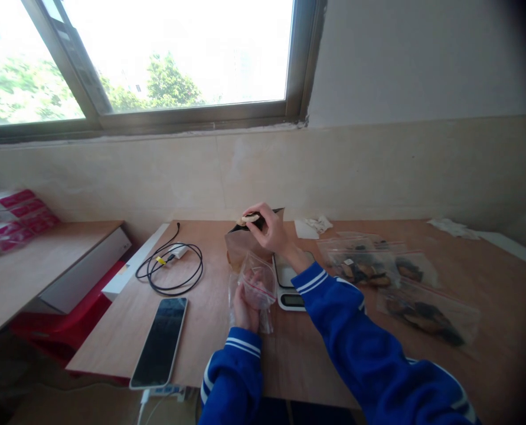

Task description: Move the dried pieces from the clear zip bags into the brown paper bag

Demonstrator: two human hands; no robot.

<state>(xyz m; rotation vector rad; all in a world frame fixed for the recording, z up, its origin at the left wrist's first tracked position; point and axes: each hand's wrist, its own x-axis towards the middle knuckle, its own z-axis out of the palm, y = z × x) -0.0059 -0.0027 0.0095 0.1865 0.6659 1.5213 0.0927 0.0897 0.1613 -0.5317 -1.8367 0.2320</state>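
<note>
Your right hand (269, 227) pinches a pale slice (248, 219) at the mouth of the brown pouch (240, 245) on the worktop (201, 330). Your left hand (245, 310) holds a clear zip bag (258, 286) upright, just below and nearer you, beside the scale (289, 289).

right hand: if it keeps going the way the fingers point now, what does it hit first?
The right hand holds a pale slice at the mouth of the brown bag, fingers pointing left and slightly down. Straight on, it probably meets the bag's open rim or interior first; depth is unclear.
</note>
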